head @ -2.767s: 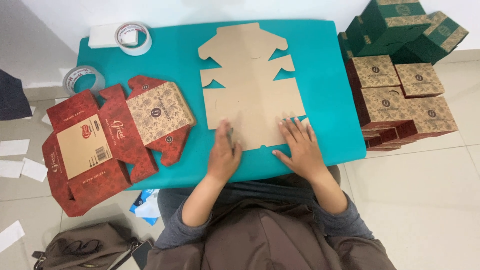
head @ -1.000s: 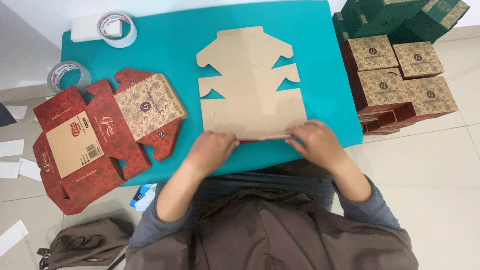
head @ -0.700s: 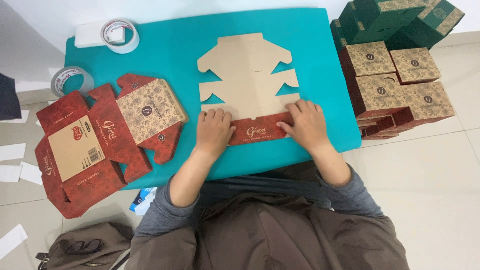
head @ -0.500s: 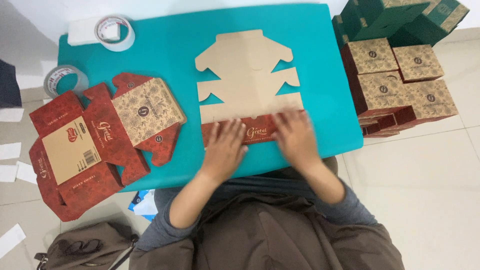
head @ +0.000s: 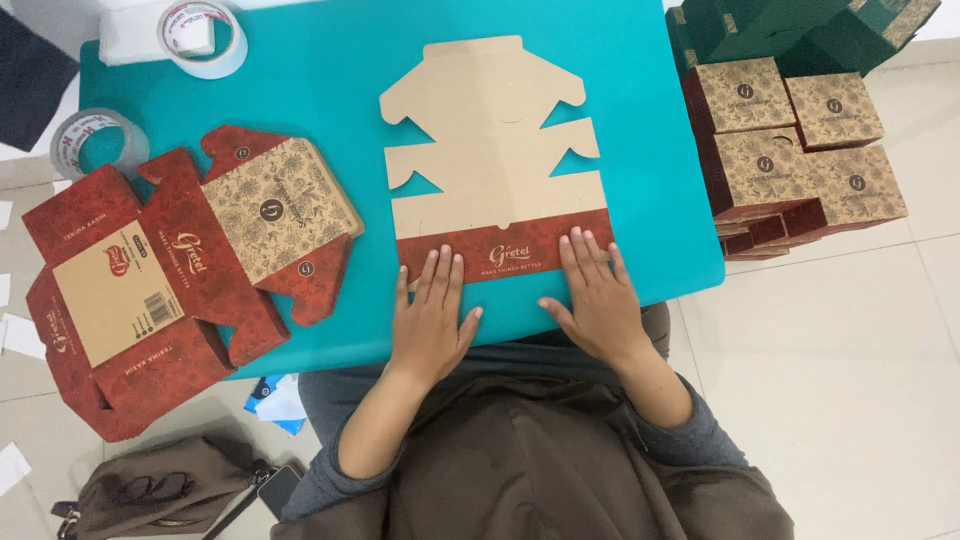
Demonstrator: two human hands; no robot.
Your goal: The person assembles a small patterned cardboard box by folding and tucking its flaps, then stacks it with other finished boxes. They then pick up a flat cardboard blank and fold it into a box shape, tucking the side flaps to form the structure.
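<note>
We see a flat, die-cut cardboard box blank (head: 490, 150) lying plain side up on the teal table (head: 300, 90), and we place everything else against it. Its near edge is folded over into a red printed flap (head: 505, 256) facing up.

The left hand (head: 432, 320) lies open and flat, palm down, its fingertips on the left end of that flap and its palm on the table just short of it; it grips nothing. The right hand (head: 597, 295) is likewise spread flat, fingers pressing the right end of the flap, thumb stretched out to the side, nothing held.

Left of the blank lies a stack of unfolded red box blanks (head: 170, 270), overhanging the table's edge. Beyond those, towards the far left corner, sit two rolls of tape (head: 205, 35). Right of the blank, off the table, stand assembled red and brown boxes (head: 795, 150), with green boxes (head: 790, 25) farther back.
</note>
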